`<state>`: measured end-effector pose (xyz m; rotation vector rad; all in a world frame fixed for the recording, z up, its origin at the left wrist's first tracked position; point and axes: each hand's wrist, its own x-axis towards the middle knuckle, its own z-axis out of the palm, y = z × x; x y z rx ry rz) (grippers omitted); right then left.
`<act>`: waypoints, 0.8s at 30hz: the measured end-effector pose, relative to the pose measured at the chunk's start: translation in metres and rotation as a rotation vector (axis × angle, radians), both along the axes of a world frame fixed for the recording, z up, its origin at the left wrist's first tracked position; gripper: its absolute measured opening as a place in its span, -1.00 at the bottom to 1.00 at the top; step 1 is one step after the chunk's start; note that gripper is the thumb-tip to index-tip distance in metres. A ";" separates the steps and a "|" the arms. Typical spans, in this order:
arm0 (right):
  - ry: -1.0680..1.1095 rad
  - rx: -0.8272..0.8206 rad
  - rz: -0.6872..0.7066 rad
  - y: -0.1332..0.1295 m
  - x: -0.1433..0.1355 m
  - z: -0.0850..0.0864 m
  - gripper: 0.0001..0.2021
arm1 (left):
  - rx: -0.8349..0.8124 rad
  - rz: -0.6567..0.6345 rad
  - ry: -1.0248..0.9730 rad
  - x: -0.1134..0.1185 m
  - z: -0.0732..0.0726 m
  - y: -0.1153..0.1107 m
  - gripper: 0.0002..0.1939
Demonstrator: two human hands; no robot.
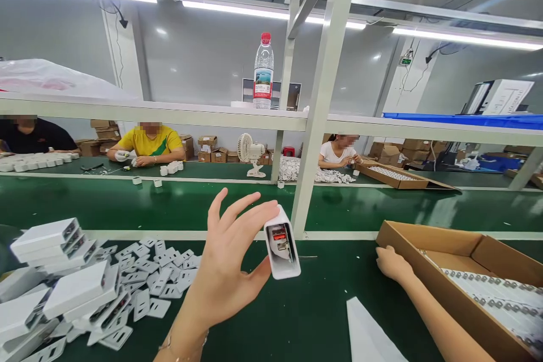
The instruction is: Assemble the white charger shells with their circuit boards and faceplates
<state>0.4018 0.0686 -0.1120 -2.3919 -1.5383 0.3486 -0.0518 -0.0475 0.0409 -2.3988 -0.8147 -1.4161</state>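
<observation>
You are pinching a white casing (285,272) in your left hand (237,260), thumb below and fingertips along its upper side, well above the worktop (322,305). By gripping only the outer walls, you are leaving the open end uncovered and probably turning it toward yourself so that the red part (279,235) inside is showing. Your right hand (392,263) is curling at the near side of the cardboard box (453,297), perhaps steadying it; the box is lying within its reach, rows of white parts (496,300) filling its near portion. Similar casings (76,294) are lying piled at your left, beside loose flat plates (159,281).

Your left fingers are hiding some of the casing, and its deeper contents are sitting in shadow. Your right fingertips are not showing, so you cannot tell whether they are gripping anything. The frame is cutting off the box at the right and the pile at the left.
</observation>
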 end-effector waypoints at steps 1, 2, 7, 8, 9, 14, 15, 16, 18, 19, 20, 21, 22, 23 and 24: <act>0.084 0.041 0.025 -0.001 -0.007 0.010 -0.77 | -0.008 0.006 0.003 0.000 0.000 0.000 -0.45; 0.179 0.087 0.065 -0.002 -0.016 0.022 -0.76 | -0.016 0.010 0.007 -0.001 0.001 0.000 -0.44; 0.638 0.391 0.332 -0.024 -0.081 0.094 -0.52 | -0.047 0.037 0.057 -0.007 0.001 0.007 -0.48; 0.694 0.447 0.377 -0.032 -0.097 0.108 -0.47 | -0.057 0.041 0.093 -0.011 0.001 0.009 -0.49; 0.740 0.490 0.424 -0.040 -0.112 0.122 -0.45 | -0.064 0.040 0.136 -0.015 0.002 0.011 -0.49; 0.873 0.559 0.636 -0.080 -0.180 0.166 -0.55 | -0.111 0.012 0.275 -0.037 0.004 0.017 -0.52; 0.915 0.560 0.681 -0.087 -0.189 0.170 -0.60 | -0.122 0.010 0.285 -0.039 0.005 0.017 -0.53; 0.964 0.561 0.727 -0.093 -0.196 0.172 -0.65 | -0.131 0.008 0.293 -0.040 0.005 0.017 -0.53; 1.048 0.618 0.810 -0.103 -0.207 0.173 -0.75 | -0.139 0.002 0.296 -0.039 0.005 0.016 -0.53; 1.054 0.690 0.847 -0.107 -0.211 0.172 -0.81 | -0.140 -0.001 0.288 -0.038 0.005 0.016 -0.53; 1.032 0.783 0.883 -0.111 -0.214 0.171 -0.88 | -0.140 -0.005 0.279 -0.036 0.005 0.016 -0.53; 0.992 0.879 0.916 -0.114 -0.217 0.168 -0.94 | -0.141 -0.010 0.271 -0.034 0.005 0.016 -0.52; 0.948 0.958 0.943 -0.117 -0.220 0.165 -0.93 | -0.142 -0.018 0.265 -0.032 0.004 0.016 -0.51; 0.913 1.002 0.966 -0.119 -0.223 0.162 -0.88 | -0.145 -0.025 0.261 -0.030 0.004 0.016 -0.50; 0.896 1.013 0.986 -0.120 -0.225 0.159 -0.82 | -0.151 -0.032 0.257 -0.029 0.004 0.016 -0.48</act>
